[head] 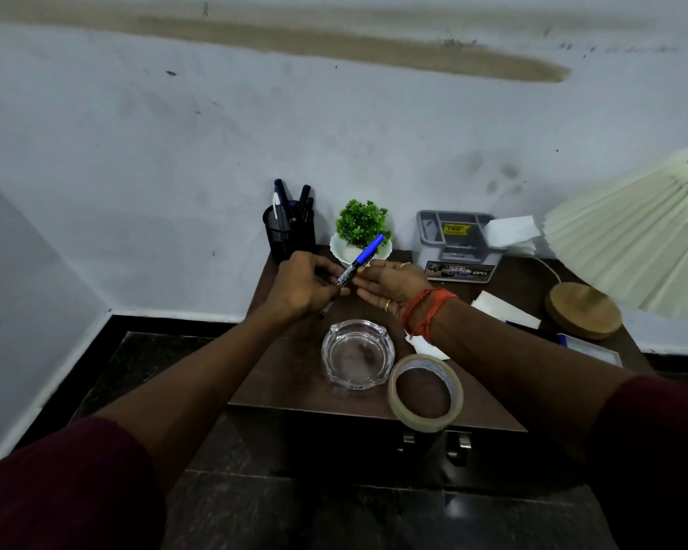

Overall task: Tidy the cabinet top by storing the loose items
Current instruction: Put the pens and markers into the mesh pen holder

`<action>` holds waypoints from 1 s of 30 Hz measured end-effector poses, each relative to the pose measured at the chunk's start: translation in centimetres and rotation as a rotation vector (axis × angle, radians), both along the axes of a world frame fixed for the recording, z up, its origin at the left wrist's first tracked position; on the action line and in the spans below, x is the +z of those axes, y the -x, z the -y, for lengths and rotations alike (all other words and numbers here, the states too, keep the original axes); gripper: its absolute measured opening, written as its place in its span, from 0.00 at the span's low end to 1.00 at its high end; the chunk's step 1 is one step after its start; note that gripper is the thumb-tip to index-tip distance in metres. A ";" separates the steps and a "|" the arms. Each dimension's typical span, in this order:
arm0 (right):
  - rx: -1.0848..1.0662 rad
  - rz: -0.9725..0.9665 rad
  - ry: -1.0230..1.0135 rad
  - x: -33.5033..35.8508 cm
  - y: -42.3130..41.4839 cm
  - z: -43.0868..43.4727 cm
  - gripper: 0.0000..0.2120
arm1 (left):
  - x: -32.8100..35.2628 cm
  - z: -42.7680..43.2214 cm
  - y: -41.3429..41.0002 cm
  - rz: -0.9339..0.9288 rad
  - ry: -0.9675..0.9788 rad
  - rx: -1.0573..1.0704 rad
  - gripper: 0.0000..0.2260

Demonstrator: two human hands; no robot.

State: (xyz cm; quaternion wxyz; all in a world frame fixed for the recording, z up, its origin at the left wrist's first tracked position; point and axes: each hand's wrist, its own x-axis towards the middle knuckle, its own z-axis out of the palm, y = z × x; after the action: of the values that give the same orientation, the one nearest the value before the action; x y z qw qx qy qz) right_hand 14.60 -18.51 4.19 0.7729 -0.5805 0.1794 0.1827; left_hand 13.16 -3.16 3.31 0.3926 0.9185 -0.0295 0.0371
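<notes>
Blue-capped marker is pinched in the left hand, cap tilted up and away, above the tabletop. Right hand is spread just beside it, fingers straight by the barrel. Mesh pen holder stands just beyond the left hand; glass ashtray sits nearer than both hands.

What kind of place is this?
Probably a home or small office corner: a low cabinet beside a wall holds a mesh pen holder, a pleated lamp and a glass ashtray.
</notes>
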 end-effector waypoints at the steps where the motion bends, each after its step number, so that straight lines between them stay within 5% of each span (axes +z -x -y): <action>1: 0.005 0.020 -0.009 0.5 0.1 -0.3 0.07 | 0.5 -0.4 0.3 0.011 0.003 0.010 0.11; 22: 0.182 0.690 0.518 9.7 -3.3 -7.9 0.11 | 8.6 -7.5 -2.3 0.306 -0.043 0.181 0.11; 30: 0.167 0.713 0.581 8.4 -5.1 -8.9 0.10 | 6.8 -7.4 -4.6 0.253 0.028 0.231 0.13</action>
State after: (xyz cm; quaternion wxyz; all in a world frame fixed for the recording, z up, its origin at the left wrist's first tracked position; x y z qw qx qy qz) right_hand 19.71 -9.64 12.58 0.5744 -0.8120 -0.1011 -0.0242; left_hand 17.81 4.29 10.11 0.3915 0.8983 0.0276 0.1976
